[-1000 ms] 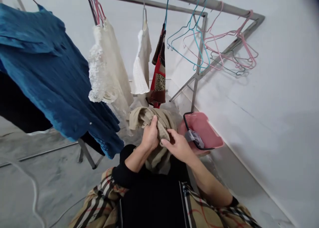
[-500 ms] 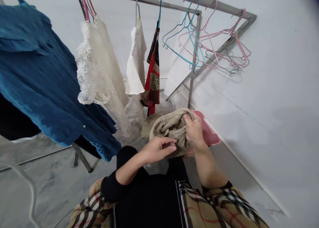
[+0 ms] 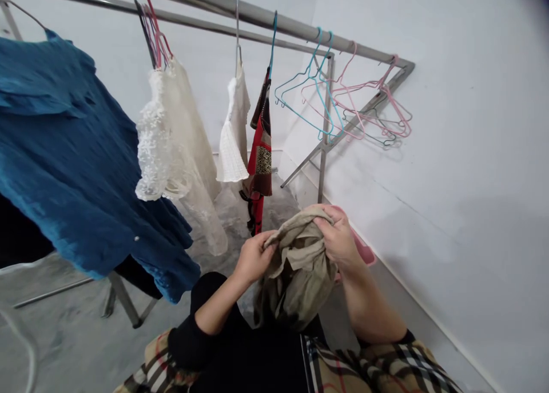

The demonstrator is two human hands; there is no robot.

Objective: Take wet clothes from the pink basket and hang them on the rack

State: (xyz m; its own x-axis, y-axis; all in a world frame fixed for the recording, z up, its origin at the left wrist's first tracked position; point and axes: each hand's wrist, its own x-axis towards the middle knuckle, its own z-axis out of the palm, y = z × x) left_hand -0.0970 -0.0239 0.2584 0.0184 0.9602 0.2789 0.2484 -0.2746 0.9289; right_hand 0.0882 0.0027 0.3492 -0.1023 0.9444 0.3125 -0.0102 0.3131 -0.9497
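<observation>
A beige-olive garment [image 3: 302, 273] hangs bunched between my hands above my lap; its exact kind is hidden by the folds. My left hand [image 3: 256, 257] is closed on the left side of its gathered upper edge. On the right side, my right hand [image 3: 338, 235] grips the same edge, thumb on top. The cloth droops below both hands toward my knees. Behind my right hand, a pink plastic basin [image 3: 363, 247] shows only in part.
A metal rack [image 3: 257, 14] runs overhead. From it hang a blue garment [image 3: 72, 153], a white lacy garment [image 3: 189, 135], a white knit top [image 3: 234, 147], a red patterned garment [image 3: 262, 153], and bare blue hangers [image 3: 315, 90] and pink hangers [image 3: 394, 101]. A wall [image 3: 472, 170] bounds the right.
My left hand has closed on the garment's left edge, where its fingers were loose before. The garment has been lifted nearer to me and now droops lower. The view has shifted slightly.
</observation>
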